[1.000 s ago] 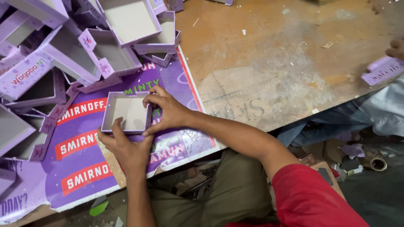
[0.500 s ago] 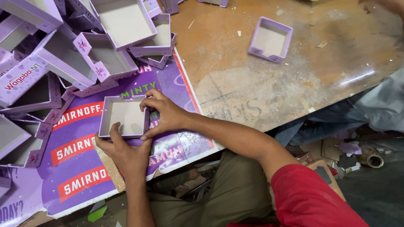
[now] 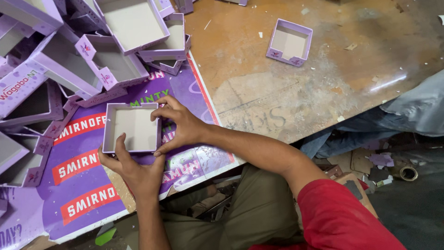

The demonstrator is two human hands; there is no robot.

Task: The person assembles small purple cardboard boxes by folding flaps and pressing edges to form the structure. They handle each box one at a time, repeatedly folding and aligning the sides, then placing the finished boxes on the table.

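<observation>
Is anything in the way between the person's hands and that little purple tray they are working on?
Nothing visible. The left hand grips the near edge of the tray, and the right hand presses on its right wall. Both touch it directly, on the purple printed sheet.

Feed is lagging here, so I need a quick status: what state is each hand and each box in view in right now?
Left hand: gripping the near edge of the open lilac box.
Right hand: gripping its right wall.
Open lilac box: upright, empty, flat on the purple printed sheet.
Lone lilac box: upright, empty, apart on the worn wooden table.
Pile of lilac boxes: open, tilted, jumbled together.
</observation>
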